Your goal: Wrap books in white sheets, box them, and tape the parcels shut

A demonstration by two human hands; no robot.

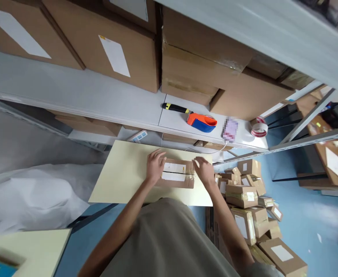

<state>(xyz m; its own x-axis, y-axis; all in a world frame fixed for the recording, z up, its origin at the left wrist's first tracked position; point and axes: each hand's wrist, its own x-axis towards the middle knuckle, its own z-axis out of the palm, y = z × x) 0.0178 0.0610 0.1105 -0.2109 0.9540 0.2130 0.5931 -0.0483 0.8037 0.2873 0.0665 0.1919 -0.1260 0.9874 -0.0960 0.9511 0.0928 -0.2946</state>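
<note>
A small brown cardboard box [174, 184] lies flat on the pale yellow tabletop [122, 173] in front of me. White paper labels [173, 176] cover its top, with a dark seam running between them, and clear shiny tape [190, 179] wraps its right end. My left hand [155, 165] grips the box's left end, fingers bent, thumb over the top. At the right end is my right hand [204, 170], its fingers loosely curved and apart; fingertips are by the taped edge, and whether they press on it I cannot tell.
On the shelf [122, 96] beyond are an orange-and-blue tape dispenser [202, 122], a phone [230, 129], a tape roll [259, 127] and large cartons [122, 50]. Taped boxes [241, 196] are heaped on the floor at right. White plastic sheeting [42, 192] lies left.
</note>
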